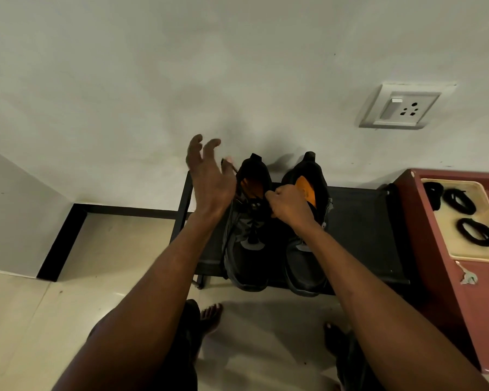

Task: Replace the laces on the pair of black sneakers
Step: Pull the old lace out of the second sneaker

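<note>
Here, both black sneakers sit side by side at the middle of the low black rack (pixel 359 221), toes toward its front edge and heels toward the wall — a layout that puts the eyelets straight under your arms. Your left hand (pixel 209 179) is raised above the rack's left end, fingers spread, and seems to draw a lace end (pixel 228 164) up and away from the left sneaker (pixel 247 241); whether the thumb actually pinches it you cannot tell, since the back of the hand covers that grip. Your right hand (pixel 287 204) is curled tight at the collar of the same shoe, pinching the dark lace tangle, likely to steady it while the other end slides out.

The right sneaker (pixel 308 258) shows its orange insole, but your right wrist hides its eyelets, so its lacing stays unknown. Coiled black laces (pixel 476 232) wait on a cream tray (pixel 463 249) on the red cabinet (pixel 435 249) beside the rack's right end — near enough to reach. One coil is cut off at the tray's far-left corner.
</note>
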`<act>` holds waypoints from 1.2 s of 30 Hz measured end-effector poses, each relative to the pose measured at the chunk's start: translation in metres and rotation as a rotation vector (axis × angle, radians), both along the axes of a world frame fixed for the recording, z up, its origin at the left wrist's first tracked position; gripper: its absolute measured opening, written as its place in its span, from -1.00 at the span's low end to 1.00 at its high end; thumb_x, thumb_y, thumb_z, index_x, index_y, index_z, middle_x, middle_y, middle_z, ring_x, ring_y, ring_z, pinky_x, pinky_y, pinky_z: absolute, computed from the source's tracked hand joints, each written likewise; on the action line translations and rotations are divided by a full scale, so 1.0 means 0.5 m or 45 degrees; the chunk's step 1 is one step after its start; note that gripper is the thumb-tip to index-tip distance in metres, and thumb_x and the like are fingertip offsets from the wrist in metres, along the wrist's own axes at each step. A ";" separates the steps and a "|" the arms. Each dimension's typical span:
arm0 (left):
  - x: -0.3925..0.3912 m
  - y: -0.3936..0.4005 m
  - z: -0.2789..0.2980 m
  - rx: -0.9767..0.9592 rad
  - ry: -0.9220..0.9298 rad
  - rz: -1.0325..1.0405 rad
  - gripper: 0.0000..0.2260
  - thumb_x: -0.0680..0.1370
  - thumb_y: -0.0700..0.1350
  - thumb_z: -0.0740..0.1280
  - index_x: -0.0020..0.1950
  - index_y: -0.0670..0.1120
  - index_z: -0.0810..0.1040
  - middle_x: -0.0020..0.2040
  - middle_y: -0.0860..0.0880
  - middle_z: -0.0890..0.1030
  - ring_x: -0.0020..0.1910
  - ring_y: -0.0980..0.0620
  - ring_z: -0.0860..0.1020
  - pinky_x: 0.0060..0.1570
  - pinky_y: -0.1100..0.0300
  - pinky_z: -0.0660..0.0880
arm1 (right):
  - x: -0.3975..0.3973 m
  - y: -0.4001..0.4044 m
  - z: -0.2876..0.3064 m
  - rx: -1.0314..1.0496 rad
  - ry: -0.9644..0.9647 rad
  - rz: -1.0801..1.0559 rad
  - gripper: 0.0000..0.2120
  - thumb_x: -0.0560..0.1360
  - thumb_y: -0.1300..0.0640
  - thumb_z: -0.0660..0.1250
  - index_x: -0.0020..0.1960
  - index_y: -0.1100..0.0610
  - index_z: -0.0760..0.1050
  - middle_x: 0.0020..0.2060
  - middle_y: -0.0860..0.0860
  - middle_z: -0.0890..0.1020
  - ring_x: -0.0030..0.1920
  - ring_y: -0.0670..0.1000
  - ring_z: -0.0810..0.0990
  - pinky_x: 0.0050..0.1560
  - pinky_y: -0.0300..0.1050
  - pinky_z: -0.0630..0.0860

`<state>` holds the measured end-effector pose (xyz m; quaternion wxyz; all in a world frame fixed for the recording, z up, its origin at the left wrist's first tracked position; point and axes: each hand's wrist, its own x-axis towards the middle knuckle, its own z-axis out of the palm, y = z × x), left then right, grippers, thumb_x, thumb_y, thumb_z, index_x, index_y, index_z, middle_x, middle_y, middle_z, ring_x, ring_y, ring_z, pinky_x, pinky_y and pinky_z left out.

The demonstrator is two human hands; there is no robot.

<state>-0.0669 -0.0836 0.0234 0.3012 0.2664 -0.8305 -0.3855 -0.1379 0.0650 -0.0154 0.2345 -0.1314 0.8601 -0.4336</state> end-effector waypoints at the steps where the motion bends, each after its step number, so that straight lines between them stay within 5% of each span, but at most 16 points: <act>1: -0.003 0.005 -0.003 -0.164 -0.097 -0.125 -0.70 0.58 -0.18 0.33 0.32 -0.06 0.52 0.56 -0.10 0.16 0.56 -0.10 0.08 0.47 0.00 0.23 | 0.000 0.001 0.000 0.003 0.007 0.005 -0.68 0.55 0.16 0.27 -0.36 0.18 0.35 -0.45 0.15 0.40 -0.39 0.13 0.47 -0.32 -0.02 0.36; 6: 0.001 0.036 -0.026 -0.568 -0.742 -0.610 -0.76 0.57 -0.06 0.33 0.21 0.06 0.63 0.62 -0.10 -0.10 0.57 -0.20 -0.23 0.52 -0.17 -0.12 | 0.003 0.000 -0.001 0.009 0.039 0.046 -0.71 0.57 0.15 0.26 -0.32 0.18 0.39 -0.43 0.16 0.41 -0.39 0.10 0.42 -0.33 -0.03 0.32; 9: -0.004 0.035 -0.032 -0.572 -0.746 -0.626 -0.84 0.56 -0.07 0.34 0.08 0.02 0.68 0.61 -0.08 0.02 0.56 -0.18 -0.15 0.50 -0.11 -0.09 | 0.002 -0.001 -0.001 0.027 0.054 0.047 -0.68 0.57 0.15 0.25 -0.34 0.18 0.36 -0.46 0.12 0.39 -0.40 0.10 0.41 -0.33 -0.03 0.30; 14: -0.004 0.016 -0.019 -0.385 -0.277 -0.384 -0.93 0.52 -0.25 0.33 -0.10 -0.14 0.60 0.44 -0.16 0.31 0.45 -0.16 0.20 0.39 -0.09 0.22 | 0.004 0.000 0.003 0.046 0.014 0.033 -0.69 0.57 0.14 0.25 -0.34 0.16 0.36 -0.49 0.06 0.37 -0.44 0.07 0.36 -0.36 -0.07 0.25; 17: -0.003 -0.013 0.014 -0.230 0.323 0.105 -0.93 0.56 -0.25 0.28 -0.06 -0.16 0.55 0.28 -0.22 0.35 0.30 -0.08 0.34 0.31 0.12 0.34 | 0.006 0.000 0.007 0.016 -0.027 0.007 -0.70 0.55 0.16 0.25 -0.34 0.17 0.33 -0.44 0.13 0.37 -0.39 0.09 0.38 -0.31 -0.03 0.30; 20: -0.001 -0.050 0.031 -0.067 0.666 0.541 -0.93 0.58 -0.24 0.25 0.00 -0.19 0.52 0.20 -0.23 0.37 0.18 -0.12 0.45 0.11 -0.02 0.50 | 0.008 -0.001 0.007 0.000 -0.020 -0.002 -0.71 0.53 0.19 0.25 -0.34 0.14 0.27 -0.42 0.14 0.32 -0.38 0.09 0.31 -0.30 -0.01 0.26; 23: 0.003 -0.060 0.022 -0.119 0.427 0.676 -0.83 0.53 -0.28 0.29 0.11 -0.25 0.52 0.26 -0.25 0.38 0.22 -0.10 0.40 0.24 0.28 0.37 | 0.012 -0.003 0.008 -0.018 -0.017 0.002 -0.73 0.54 0.18 0.25 -0.32 0.14 0.32 -0.42 0.14 0.33 -0.39 0.09 0.31 -0.30 -0.02 0.27; 26: 0.004 -0.043 0.004 -0.318 -0.064 0.390 -0.85 0.52 -0.20 0.35 0.07 -0.18 0.56 0.17 -0.16 0.50 0.18 -0.11 0.48 0.20 0.17 0.40 | 0.016 -0.005 0.008 -0.001 0.029 -0.006 -0.68 0.55 0.15 0.26 -0.35 0.16 0.30 -0.48 0.09 0.32 -0.45 0.07 0.30 -0.33 -0.03 0.26; 28: -0.002 -0.021 -0.011 -0.271 -0.498 0.119 -0.75 0.55 -0.01 0.34 -0.16 -0.19 0.59 -0.10 -0.14 0.63 -0.04 -0.14 0.59 -0.02 0.05 0.50 | 0.024 -0.011 0.008 0.048 0.098 0.001 -0.63 0.57 0.06 0.30 -0.35 0.15 0.30 -0.50 0.04 0.31 -0.47 0.01 0.28 -0.37 -0.07 0.24; 30: -0.004 0.000 -0.024 -0.074 -0.772 -0.010 -0.55 0.54 0.19 0.35 -0.30 -0.17 0.49 -0.33 -0.09 0.57 -0.27 -0.10 0.56 -0.31 0.12 0.39 | 0.032 -0.016 0.007 0.119 0.194 0.028 -0.58 0.56 -0.05 0.33 -0.36 0.14 0.31 -0.50 0.02 0.34 -0.51 -0.01 0.28 -0.43 -0.10 0.22; 32: -0.005 0.010 -0.032 -0.008 -0.840 -0.031 -0.55 0.52 0.18 0.38 -0.34 -0.14 0.43 -0.40 -0.04 0.50 -0.37 -0.04 0.52 -0.41 0.18 0.28 | 0.038 -0.018 0.006 0.152 0.245 0.041 -0.59 0.56 -0.02 0.33 -0.37 0.14 0.31 -0.51 0.01 0.35 -0.52 -0.01 0.30 -0.45 -0.12 0.22; 36: -0.005 0.006 -0.017 0.061 -0.863 -0.026 -0.75 0.50 -0.17 0.34 -0.35 -0.15 0.39 -0.38 -0.06 0.47 -0.37 -0.03 0.48 -0.37 0.18 0.32 | 0.036 -0.017 0.013 0.196 0.246 -0.007 -0.61 0.56 0.14 0.26 -0.41 0.12 0.25 -0.51 0.01 0.31 -0.52 -0.01 0.26 -0.47 -0.13 0.20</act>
